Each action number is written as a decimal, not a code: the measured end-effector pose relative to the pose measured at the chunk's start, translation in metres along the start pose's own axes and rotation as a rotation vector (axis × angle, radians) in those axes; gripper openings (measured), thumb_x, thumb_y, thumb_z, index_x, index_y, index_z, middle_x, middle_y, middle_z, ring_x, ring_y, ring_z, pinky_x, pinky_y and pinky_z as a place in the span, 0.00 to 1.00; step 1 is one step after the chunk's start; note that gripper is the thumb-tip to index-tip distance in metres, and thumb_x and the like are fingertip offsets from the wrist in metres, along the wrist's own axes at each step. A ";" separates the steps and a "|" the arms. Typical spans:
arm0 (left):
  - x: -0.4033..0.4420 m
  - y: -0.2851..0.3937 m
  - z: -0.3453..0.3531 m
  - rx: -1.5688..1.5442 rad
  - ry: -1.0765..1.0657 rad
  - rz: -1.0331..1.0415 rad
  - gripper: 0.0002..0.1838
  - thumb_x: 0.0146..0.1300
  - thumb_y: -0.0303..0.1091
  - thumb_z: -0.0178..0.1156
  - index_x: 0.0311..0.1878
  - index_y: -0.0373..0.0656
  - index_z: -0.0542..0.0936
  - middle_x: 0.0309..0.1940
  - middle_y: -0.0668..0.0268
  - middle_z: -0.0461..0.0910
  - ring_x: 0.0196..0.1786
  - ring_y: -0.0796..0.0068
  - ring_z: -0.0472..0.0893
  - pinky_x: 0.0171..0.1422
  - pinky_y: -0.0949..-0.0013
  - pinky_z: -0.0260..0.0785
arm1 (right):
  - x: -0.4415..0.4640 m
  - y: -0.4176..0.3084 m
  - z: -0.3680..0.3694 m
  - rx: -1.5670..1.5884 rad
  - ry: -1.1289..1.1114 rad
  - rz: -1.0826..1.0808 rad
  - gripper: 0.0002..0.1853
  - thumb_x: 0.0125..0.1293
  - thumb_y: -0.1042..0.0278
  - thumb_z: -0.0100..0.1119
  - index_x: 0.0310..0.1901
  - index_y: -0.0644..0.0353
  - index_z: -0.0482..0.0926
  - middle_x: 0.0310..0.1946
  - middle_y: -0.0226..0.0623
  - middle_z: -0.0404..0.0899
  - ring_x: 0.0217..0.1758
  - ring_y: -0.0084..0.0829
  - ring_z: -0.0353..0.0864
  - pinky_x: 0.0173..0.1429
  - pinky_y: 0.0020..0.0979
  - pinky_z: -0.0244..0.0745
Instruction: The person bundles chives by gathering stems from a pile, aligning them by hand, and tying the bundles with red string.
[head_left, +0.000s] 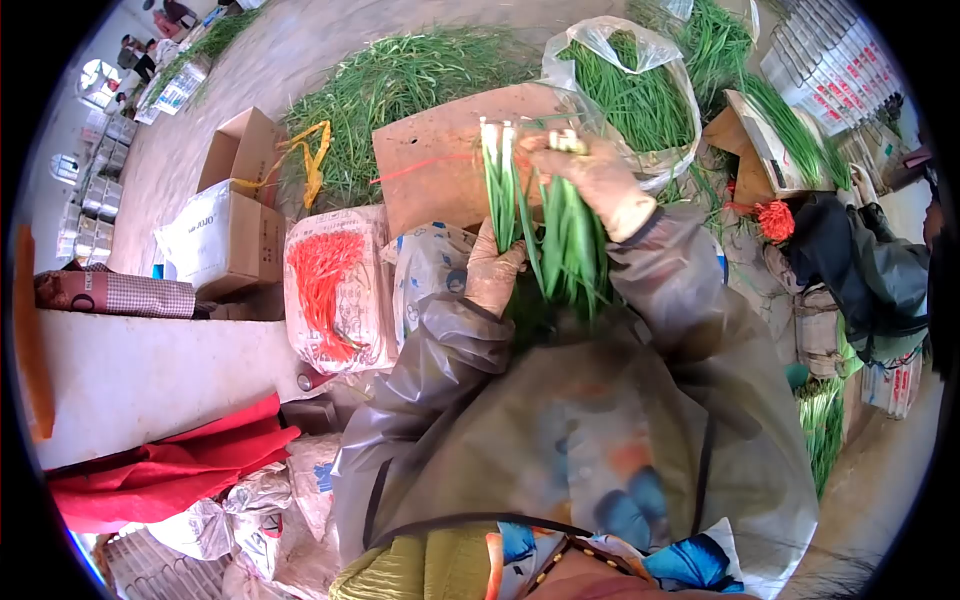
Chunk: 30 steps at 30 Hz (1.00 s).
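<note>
My left hand (493,270), in a soiled glove, is closed around a thin bunch of garlic chives (499,175), white ends up. To its right my right hand (592,178), also gloved, grips a thicker bunch of garlic chives (570,240) near its white ends, and its leaves hang down over my lap. The two bunches are side by side, their leaves close together. Behind them lies a brown board (430,150) with a red tie (415,168) across it. A heap of red ties (325,285) rests on a stuffed sack (372,235) left of my left hand.
A loose pile of greens (400,90) lies beyond the board. A clear plastic bag of greens (635,100) stands behind my right hand. Cardboard boxes (255,240) are at the left, near a white surface (150,375). Another person (865,270) sits at the right beside stacked white crates (830,65).
</note>
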<state>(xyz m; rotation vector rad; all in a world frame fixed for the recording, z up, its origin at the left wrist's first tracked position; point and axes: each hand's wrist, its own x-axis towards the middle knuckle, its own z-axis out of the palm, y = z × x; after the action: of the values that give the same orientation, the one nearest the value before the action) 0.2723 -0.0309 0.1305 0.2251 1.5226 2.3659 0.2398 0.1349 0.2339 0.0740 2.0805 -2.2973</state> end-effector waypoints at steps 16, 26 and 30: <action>0.006 0.020 0.001 -0.378 -0.251 -0.135 0.17 0.61 0.33 0.59 0.53 0.44 0.72 0.34 0.69 0.77 0.26 0.83 0.71 0.29 0.81 0.64 | 0.007 0.027 -0.020 0.021 -0.138 -0.146 0.31 0.51 0.75 0.68 0.57 0.64 0.67 0.35 0.33 0.79 0.36 0.23 0.78 0.43 0.24 0.74; 0.005 0.016 -0.007 -0.298 -0.153 -0.141 0.20 0.62 0.39 0.58 0.56 0.42 0.71 0.35 0.66 0.77 0.25 0.81 0.71 0.29 0.80 0.62 | 0.001 0.022 0.003 -0.226 0.010 -0.094 0.16 0.53 0.64 0.67 0.42 0.63 0.80 0.31 0.32 0.81 0.32 0.23 0.77 0.40 0.26 0.71; 0.002 0.014 -0.006 -0.290 -0.133 -0.139 0.16 0.63 0.38 0.57 0.51 0.43 0.72 0.33 0.66 0.76 0.26 0.78 0.72 0.30 0.79 0.63 | 0.014 0.042 -0.008 -0.443 -0.033 -0.101 0.19 0.51 0.62 0.67 0.44 0.63 0.79 0.35 0.35 0.81 0.37 0.27 0.78 0.44 0.29 0.71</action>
<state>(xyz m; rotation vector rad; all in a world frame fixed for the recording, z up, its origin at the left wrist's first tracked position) 0.2663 -0.0408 0.1401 0.1970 1.0840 2.3715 0.2285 0.1384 0.1902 -0.0845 2.5681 -1.8101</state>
